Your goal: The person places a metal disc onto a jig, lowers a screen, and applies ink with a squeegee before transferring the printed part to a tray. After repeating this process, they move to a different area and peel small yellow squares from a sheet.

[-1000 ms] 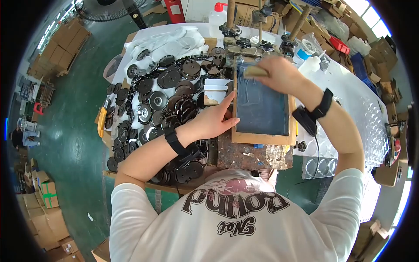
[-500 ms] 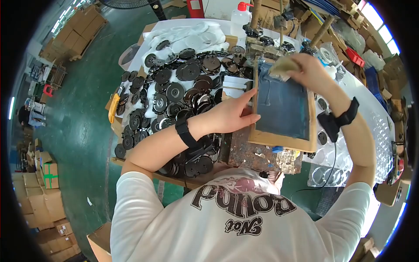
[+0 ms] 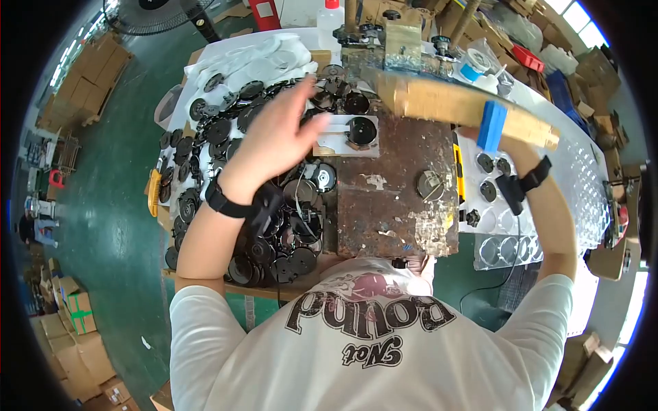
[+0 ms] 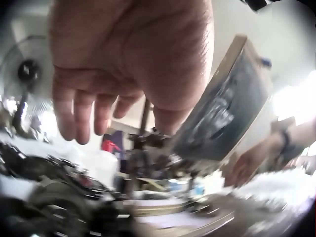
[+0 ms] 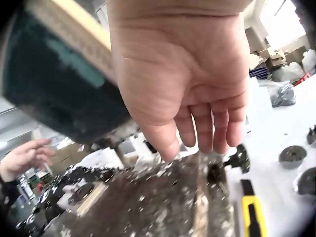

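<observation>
The wooden-framed mesh screen (image 3: 439,101) is tilted up over the back of the worktable, with a blue block (image 3: 492,127) on its near edge. In the left wrist view its dark blue mesh (image 4: 217,113) shows wet streaks. My left hand (image 3: 274,140) hovers over the heap of black discs, fingers extended and holding nothing. My right hand (image 5: 185,74) is beside the raised screen, fingers loosely straight, its palm bare; the head view hides most of it behind the frame. One black round part (image 3: 362,131) sits on a white plate (image 3: 336,145) at the table's left edge.
Many black discs (image 3: 219,130) cover the left of the bench. A stained brown work surface (image 3: 384,198) lies below the screen, with a yellow cutter (image 3: 459,171) on its right. Clear plastic trays (image 3: 507,250), a white bottle (image 3: 329,27) and clamps stand around.
The screen has swung up from lying flat, uncovering the black part and brown surface. My right hand no longer holds the squeegee-like tool. My left hand has left the frame and moved leftward.
</observation>
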`<state>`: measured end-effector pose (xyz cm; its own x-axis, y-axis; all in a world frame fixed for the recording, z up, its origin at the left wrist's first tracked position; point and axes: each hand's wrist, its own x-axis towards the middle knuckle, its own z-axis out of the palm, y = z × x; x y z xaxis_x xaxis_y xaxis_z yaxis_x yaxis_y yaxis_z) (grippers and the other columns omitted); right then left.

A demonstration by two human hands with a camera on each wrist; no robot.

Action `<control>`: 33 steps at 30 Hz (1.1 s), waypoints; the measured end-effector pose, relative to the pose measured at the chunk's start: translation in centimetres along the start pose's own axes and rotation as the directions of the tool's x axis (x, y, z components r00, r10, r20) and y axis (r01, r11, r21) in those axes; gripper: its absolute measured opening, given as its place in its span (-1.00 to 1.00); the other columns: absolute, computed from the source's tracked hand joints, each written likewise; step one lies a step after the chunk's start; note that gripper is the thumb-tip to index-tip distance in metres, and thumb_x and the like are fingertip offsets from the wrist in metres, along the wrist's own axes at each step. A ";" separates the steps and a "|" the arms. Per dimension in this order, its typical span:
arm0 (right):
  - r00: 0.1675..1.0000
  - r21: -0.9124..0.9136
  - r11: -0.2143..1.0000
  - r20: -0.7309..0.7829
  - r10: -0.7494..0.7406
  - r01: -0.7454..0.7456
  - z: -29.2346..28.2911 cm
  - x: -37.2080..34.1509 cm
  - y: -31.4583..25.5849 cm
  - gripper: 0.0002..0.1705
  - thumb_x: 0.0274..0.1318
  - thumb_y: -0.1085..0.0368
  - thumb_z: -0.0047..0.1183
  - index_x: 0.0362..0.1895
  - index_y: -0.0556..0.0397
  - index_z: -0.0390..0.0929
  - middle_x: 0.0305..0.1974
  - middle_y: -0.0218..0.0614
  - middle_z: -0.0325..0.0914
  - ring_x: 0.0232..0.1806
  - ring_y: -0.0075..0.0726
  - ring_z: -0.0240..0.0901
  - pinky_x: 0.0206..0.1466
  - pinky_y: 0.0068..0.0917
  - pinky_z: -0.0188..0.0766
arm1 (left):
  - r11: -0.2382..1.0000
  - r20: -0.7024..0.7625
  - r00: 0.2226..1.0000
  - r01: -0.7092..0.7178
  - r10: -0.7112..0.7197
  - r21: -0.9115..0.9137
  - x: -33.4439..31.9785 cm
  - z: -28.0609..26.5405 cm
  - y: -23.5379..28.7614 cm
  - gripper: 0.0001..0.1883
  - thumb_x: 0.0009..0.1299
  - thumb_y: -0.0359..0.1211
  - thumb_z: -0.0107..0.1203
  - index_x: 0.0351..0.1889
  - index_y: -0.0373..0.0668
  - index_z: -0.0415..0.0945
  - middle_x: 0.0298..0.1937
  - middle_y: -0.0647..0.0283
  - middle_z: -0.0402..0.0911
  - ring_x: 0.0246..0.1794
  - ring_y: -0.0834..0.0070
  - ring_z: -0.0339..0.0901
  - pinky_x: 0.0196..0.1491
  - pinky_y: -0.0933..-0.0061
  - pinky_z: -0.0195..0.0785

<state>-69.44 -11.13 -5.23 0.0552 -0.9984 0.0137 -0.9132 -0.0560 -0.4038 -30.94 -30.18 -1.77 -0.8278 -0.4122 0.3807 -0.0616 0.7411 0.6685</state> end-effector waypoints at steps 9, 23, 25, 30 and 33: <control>0.995 -0.131 0.991 -0.103 -0.008 -0.006 6.7 9.5 -15.0 -0.47 -0.02 -0.03 0.05 -0.12 0.15 0.44 -0.18 -0.03 0.49 -0.12 0.02 0.44 -0.02 -0.26 0.37 | 0.574 -0.111 0.928 0.312 -0.357 0.757 -1.4 -2.2 -7.2 -0.58 0.25 -0.15 0.05 -0.05 -0.27 0.46 -0.24 -0.02 0.54 -0.25 0.07 0.52 -0.16 0.23 0.41; 0.951 0.073 0.989 -0.273 0.144 -0.128 7.6 5.4 -7.9 -0.56 -0.18 0.01 0.05 -0.24 0.04 0.54 -0.36 -0.04 0.54 -0.24 -0.03 0.49 -0.14 -0.21 0.41 | 0.638 0.106 0.839 0.482 -0.534 -0.600 -1.4 -3.6 -6.0 -0.62 0.29 -0.50 0.01 0.10 -0.18 0.38 -0.12 0.34 0.51 -0.20 0.60 0.46 -0.20 0.57 0.35; 0.936 0.083 0.995 -0.342 0.081 -0.056 7.1 3.5 -4.4 -0.56 -0.18 0.01 0.05 -0.20 -0.02 0.55 -0.33 -0.06 0.55 -0.25 -0.07 0.50 -0.16 -0.21 0.42 | 0.575 0.124 0.836 0.468 -0.535 -0.671 -1.3 -3.1 -5.6 -0.64 0.29 -0.51 0.02 0.08 -0.20 0.39 -0.12 0.32 0.51 -0.18 0.61 0.46 -0.15 0.58 0.34; 0.754 0.062 0.790 -0.260 0.603 -0.610 2.8 -5.9 3.6 -0.52 -0.21 0.06 0.11 -0.18 0.09 0.52 -0.28 -0.06 0.55 -0.24 -0.07 0.50 -0.15 -0.28 0.42 | 0.545 0.236 0.823 0.528 -0.516 -0.651 -0.9 -2.4 -5.4 -0.65 0.32 -0.48 0.02 0.09 -0.20 0.36 -0.10 0.32 0.51 -0.13 0.58 0.47 -0.12 0.57 0.35; 0.565 -0.033 0.601 -0.384 0.730 -0.799 2.0 -10.8 9.2 -0.56 -0.19 0.07 0.15 -0.24 0.11 0.55 -0.26 -0.05 0.55 -0.21 0.00 0.48 -0.12 -0.26 0.40 | 0.629 0.200 0.828 0.535 -0.524 -0.564 -1.2 -1.9 -6.5 -0.69 0.33 -0.46 0.03 0.05 -0.19 0.37 -0.11 0.33 0.52 -0.14 0.58 0.47 -0.12 0.57 0.34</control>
<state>-77.60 -0.79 -10.89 -0.7906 -0.6089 0.0647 -0.6061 0.7633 -0.2237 -28.51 -35.55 -5.35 -0.7644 -0.6237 -0.1635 -0.1668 -0.0537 0.9845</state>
